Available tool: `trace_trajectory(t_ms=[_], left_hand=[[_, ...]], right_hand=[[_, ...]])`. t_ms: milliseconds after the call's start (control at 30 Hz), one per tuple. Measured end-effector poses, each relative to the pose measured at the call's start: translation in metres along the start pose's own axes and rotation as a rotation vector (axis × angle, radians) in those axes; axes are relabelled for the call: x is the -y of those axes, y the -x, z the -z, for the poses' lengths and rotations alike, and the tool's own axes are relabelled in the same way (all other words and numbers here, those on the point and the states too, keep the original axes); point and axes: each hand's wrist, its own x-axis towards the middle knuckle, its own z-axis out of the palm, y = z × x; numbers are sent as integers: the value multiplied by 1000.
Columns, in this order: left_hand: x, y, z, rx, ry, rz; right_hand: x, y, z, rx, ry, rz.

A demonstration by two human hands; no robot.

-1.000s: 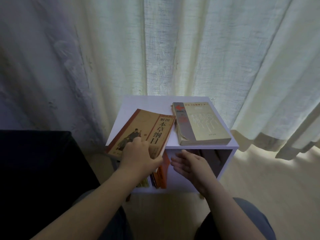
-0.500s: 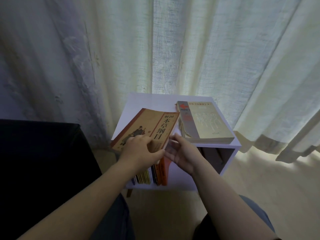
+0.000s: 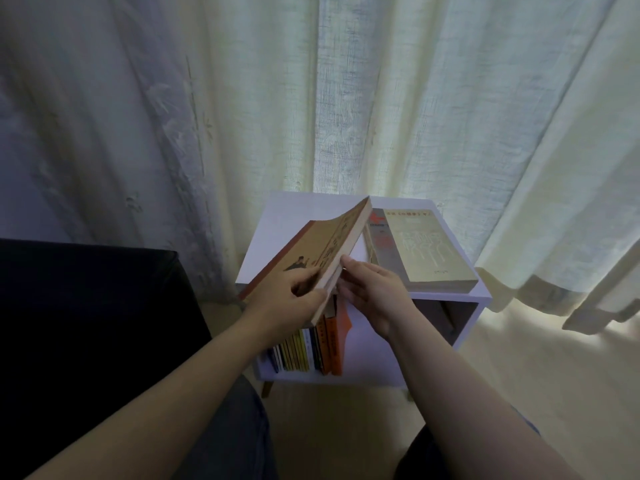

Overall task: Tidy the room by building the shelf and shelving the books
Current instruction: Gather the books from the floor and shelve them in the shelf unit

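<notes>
The left hand [image 3: 287, 299] grips the tilted brown book [image 3: 332, 244] above the white shelf [image 3: 277, 230] top, at 9 o'clock of 1 flat beige book [image 3: 426, 251]. The right hand [image 3: 377, 292], its fingers straight, touches the brown book's page edge.

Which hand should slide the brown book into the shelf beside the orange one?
Left, probably: the left hand grips the brown book at its near corner, tilted up off the shelf top, while the right hand only touches its page edge.
</notes>
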Motion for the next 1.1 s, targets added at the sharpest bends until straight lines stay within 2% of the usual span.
trace_trajectory(t_ms=[267,467,667,800,867,967,1100], left_hand=[[-22,1,6,-32,514,86],[-9,6,15,-24,808,180],[14,15,36,48,857,187],[26,21,53,60,844,181],[34,23,61,46,868,169],[44,29,68,8,900,177],[56,32,66,-37,950,202]], right_hand=[[38,10,-6,-32,192,142],[48,7,-25,-33,231,79],[44,6,-53,-49,355,66],[37,5,-68,31,411,87],[30,7,-70,74,393,93],[18,8,-67,53,377,85],[12,8,-49,31,227,-9]])
